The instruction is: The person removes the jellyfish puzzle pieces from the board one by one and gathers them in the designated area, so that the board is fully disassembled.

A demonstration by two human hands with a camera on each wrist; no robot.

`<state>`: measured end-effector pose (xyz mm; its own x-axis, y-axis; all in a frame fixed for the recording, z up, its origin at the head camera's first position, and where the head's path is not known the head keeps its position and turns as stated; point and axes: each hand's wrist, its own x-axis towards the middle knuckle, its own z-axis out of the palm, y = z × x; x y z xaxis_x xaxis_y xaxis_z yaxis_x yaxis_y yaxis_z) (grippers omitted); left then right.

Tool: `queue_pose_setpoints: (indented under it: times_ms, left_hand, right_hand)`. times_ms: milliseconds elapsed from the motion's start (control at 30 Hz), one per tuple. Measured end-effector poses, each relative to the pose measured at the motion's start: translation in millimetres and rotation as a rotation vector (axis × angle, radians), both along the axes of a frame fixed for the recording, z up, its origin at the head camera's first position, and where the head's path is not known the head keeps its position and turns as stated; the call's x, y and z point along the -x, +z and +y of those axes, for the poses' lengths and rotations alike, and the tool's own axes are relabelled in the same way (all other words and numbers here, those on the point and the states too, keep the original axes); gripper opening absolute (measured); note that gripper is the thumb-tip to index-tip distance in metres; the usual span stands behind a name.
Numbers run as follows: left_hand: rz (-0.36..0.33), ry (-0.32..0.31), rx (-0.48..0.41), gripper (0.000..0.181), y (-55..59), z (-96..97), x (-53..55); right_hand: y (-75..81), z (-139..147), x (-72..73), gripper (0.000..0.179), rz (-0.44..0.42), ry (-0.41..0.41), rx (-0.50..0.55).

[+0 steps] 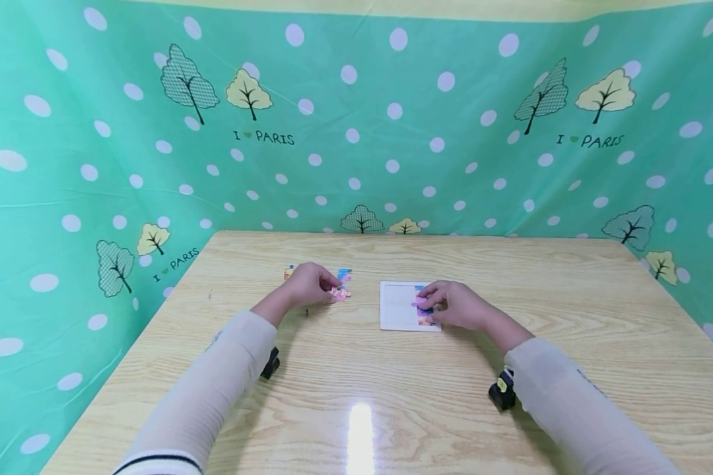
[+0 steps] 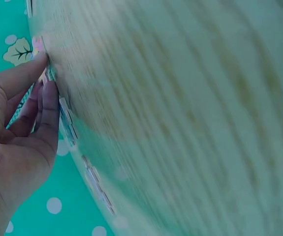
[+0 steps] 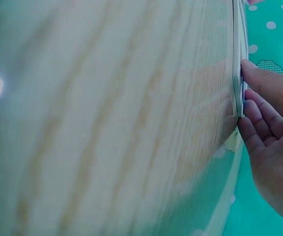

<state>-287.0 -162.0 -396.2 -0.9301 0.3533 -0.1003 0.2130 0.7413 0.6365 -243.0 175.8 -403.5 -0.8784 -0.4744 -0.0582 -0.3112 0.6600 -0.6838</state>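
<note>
My left hand [image 1: 310, 285] pinches a pink jigsaw puzzle piece [image 1: 341, 294] at thumb and fingertips, low over the table. Just behind it lies a blue and pink puzzle piece [image 1: 345, 273]. Another orange and blue piece [image 1: 288, 271] shows partly beyond that hand. To the right is a white puzzle tray [image 1: 398, 310] with a column of colourful joined pieces [image 1: 426, 321] along its right side. My right hand [image 1: 454, 305] rests on these pieces, its fingers spread and partly covering them. In the right wrist view, thumb and fingertips touch the tray's edge [image 3: 238, 64] well apart.
The wood-grain table [image 1: 356, 369] reaches back to a green dotted cloth [image 1: 356, 119] that hangs behind and at the sides. Dark wrist cameras [image 1: 502, 392] sit under both sleeves. In the left wrist view, several flat pieces [image 2: 97, 182] lie along the table's surface.
</note>
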Motion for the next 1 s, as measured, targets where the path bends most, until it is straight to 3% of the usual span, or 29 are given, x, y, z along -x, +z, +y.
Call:
queue_pose_setpoints:
  times_ms: [200, 533, 1000]
  left_hand:
    - [0.016, -0.005, -0.009, 0.026, -0.8, -2.8, -2.3]
    - [-0.03, 0.017, -0.085, 0.027, 3.0, -3.3, -5.6]
    - [-0.022, 0.014, -0.334, 0.027, 11.2, 9.4, -11.1]
  right_hand:
    - [0.6, 0, -0.6, 0.023, -0.001, 0.005, 0.005]
    - [0.4, 0, -0.2, 0.023, 0.003, 0.009, 0.004]
    - [-2.6, 1, 0.6, 0.022, 0.006, 0.004, 0.024]
